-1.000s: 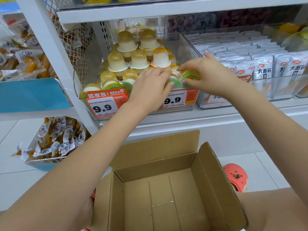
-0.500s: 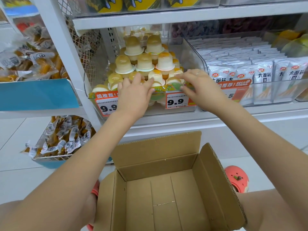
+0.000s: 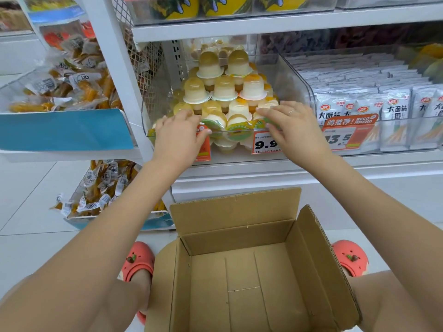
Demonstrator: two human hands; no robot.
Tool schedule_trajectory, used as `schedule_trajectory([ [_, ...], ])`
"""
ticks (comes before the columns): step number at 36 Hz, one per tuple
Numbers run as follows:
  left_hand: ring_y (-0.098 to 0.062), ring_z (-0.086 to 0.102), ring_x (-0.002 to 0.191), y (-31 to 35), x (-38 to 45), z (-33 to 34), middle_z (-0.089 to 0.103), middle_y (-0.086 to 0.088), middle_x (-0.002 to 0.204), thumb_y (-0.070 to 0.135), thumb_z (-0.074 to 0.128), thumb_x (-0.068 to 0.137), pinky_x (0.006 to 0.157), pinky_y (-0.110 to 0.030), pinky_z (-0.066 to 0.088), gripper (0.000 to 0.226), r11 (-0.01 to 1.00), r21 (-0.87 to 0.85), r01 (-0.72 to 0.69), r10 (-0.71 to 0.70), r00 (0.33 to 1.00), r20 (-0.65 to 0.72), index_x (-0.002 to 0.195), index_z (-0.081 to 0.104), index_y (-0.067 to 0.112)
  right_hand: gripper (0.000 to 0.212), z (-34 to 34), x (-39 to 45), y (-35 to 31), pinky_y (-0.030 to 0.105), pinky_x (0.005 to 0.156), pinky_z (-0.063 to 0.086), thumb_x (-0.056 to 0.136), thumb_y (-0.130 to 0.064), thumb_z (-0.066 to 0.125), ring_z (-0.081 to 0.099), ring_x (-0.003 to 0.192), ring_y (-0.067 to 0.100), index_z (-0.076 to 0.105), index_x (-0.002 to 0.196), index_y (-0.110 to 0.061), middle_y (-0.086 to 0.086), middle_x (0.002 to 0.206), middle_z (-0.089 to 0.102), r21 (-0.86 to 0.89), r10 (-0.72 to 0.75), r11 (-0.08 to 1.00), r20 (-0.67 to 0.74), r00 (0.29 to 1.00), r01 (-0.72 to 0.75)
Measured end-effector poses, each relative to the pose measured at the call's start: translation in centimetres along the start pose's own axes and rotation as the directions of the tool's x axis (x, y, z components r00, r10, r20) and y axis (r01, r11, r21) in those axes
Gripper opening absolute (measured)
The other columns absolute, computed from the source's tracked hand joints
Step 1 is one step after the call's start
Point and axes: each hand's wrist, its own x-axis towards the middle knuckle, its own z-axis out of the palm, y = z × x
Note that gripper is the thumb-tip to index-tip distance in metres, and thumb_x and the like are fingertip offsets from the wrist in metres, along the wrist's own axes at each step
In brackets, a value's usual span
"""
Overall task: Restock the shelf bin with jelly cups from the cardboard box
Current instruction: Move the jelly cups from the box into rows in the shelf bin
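— Orange price tags (image 3: 265, 143) are seen on the bin (image 3: 291, 75); what can be read on them?

— "9.9" is printed on the one between the hands. On the neighbouring tag (image 3: 347, 134) "RECOMMEND", Chinese characters and "13.5" are read. White packets (image 3: 395, 111) in the next bin are marked with large Chinese characters and a red logo.

— How are the hands held?

— Both are stretched forward, palms down, fingers nearly straight. The left hand (image 3: 178, 137) is laid over the bin's front edge, its fingertips resting on the front cups and half covering another orange tag. The right hand (image 3: 291, 127) is laid at the front right, fingers touching the cups there; a ring is worn on it. Nothing is gripped by either hand.

— Where are the cups?

— The cups (image 3: 221, 88) are stacked dome-up in tiers inside the bin, with green-lidded ones at the front.

— What else is seen?

— The box (image 3: 321, 255) is set open on the floor below, between two coral clogs (image 3: 137, 259), and nothing is seen inside it. Wrapped snacks (image 3: 72, 85) are heaped in the rack to the left.
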Motion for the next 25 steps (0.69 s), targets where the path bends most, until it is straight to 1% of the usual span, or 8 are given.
schedule_trajectory([
  [4, -0.030, 0.044, 0.126, 0.0, -0.3, 0.3, 0.045, -0.006, 0.141, 0.043, 0.046, 0.095, 0.110, -0.044, 0.020, 0.044, 0.999, -0.036, 0.001, -0.002, 1.000, -0.029, 0.132, 0.054, 0.020, 0.034, 0.6, -0.6, -0.8, 0.052, 0.098, 0.037, 0.091, -0.019, 0.051, 0.053, 0.116, 0.037, 0.062, 0.124, -0.017, 0.010, 0.115, 0.066, -0.032, 0.008, 0.999, -0.074, 0.997, -0.010],
  [8, -0.026, 0.049, 0.122, -1.2, 0.5, -0.6, 0.055, -0.002, 0.134, 0.053, 0.050, 0.090, 0.104, -0.044, 0.033, 0.048, 0.992, -0.126, -0.017, 0.015, 1.000, -0.013, 0.128, 0.058, 0.023, 0.037, 0.1, -0.3, -0.7, 0.054, 0.105, 0.032, 0.093, -0.024, 0.050, 0.047, 0.125, 0.035, 0.057, 0.129, -0.022, 0.009, 0.125, 0.063, -0.034, 0.028, 0.999, -0.024, 0.999, -0.029],
  [10, -0.027, 0.050, 0.121, -1.9, 0.7, -1.2, 0.059, -0.002, 0.129, 0.059, 0.047, 0.088, 0.103, -0.047, 0.036, 0.053, 0.989, -0.144, -0.027, 0.024, 0.999, -0.022, 0.128, 0.057, 0.026, 0.038, -0.2, -0.1, -0.8, 0.052, 0.111, 0.022, 0.096, -0.031, 0.048, 0.039, 0.133, 0.031, 0.052, 0.134, -0.027, 0.005, 0.135, 0.056, -0.037, 0.062, 0.997, 0.016, 0.998, -0.061],
  [15, -0.028, 0.031, 0.135, -1.8, 0.6, -1.3, 0.038, 0.000, 0.148, 0.063, 0.043, 0.088, 0.110, -0.056, 0.021, 0.059, 0.988, -0.134, -0.072, 0.081, 0.995, 0.062, 0.140, 0.039, 0.036, 0.044, -0.5, 0.6, -2.2, 0.051, 0.115, 0.000, 0.097, -0.040, 0.044, 0.029, 0.140, 0.022, 0.039, 0.141, -0.038, -0.003, 0.148, 0.041, -0.053, 0.029, 0.998, 0.064, 0.998, -0.025],
  [17, -0.026, 0.029, 0.137, -1.0, 1.0, -1.2, 0.035, 0.004, 0.150, 0.063, 0.042, 0.088, 0.111, -0.055, 0.020, 0.060, 0.990, -0.090, -0.111, 0.120, 0.987, 0.106, 0.142, 0.036, 0.037, 0.046, -0.3, 1.1, -2.7, 0.052, 0.115, 0.002, 0.097, -0.043, 0.042, 0.029, 0.140, 0.020, 0.035, 0.142, -0.040, -0.005, 0.149, 0.040, -0.058, 0.006, 0.998, 0.102, 0.995, 0.000],
  [20, -0.024, 0.035, 0.133, -0.2, 1.7, -0.9, 0.049, -0.002, 0.139, 0.056, 0.045, 0.091, 0.109, -0.054, 0.025, 0.058, 0.991, -0.084, -0.107, 0.118, 0.983, 0.141, 0.143, 0.035, 0.032, 0.046, 0.3, 1.5, -3.3, 0.056, 0.113, 0.004, 0.097, -0.045, 0.039, 0.031, 0.139, 0.022, 0.033, 0.143, -0.041, -0.006, 0.148, 0.041, -0.111, -0.018, 0.993, 0.159, 0.987, 0.036],
  [22, -0.025, 0.040, 0.129, 0.0, 1.8, -0.5, 0.056, -0.006, 0.130, 0.049, 0.048, 0.092, 0.105, -0.048, 0.032, 0.054, 0.993, -0.085, -0.087, 0.096, 0.990, 0.103, 0.141, 0.042, 0.027, 0.044, 0.6, 1.4, -3.5, 0.058, 0.110, 0.010, 0.098, -0.044, 0.039, 0.032, 0.138, 0.025, 0.037, 0.141, -0.040, -0.007, 0.144, 0.046, -0.156, -0.033, 0.986, 0.157, 0.987, 0.057],
  [25, -0.023, 0.038, 0.132, 0.2, 1.5, -0.1, 0.054, -0.012, 0.134, 0.042, 0.052, 0.092, 0.103, -0.043, 0.034, 0.050, 0.992, -0.105, -0.065, 0.070, 0.996, 0.047, 0.137, 0.048, 0.021, 0.040, 0.7, 1.2, -3.7, 0.054, 0.101, 0.021, 0.099, -0.042, 0.039, 0.034, 0.135, 0.029, 0.042, 0.138, -0.038, -0.007, 0.137, 0.054, -0.165, -0.038, 0.984, 0.128, 0.991, 0.059],
])
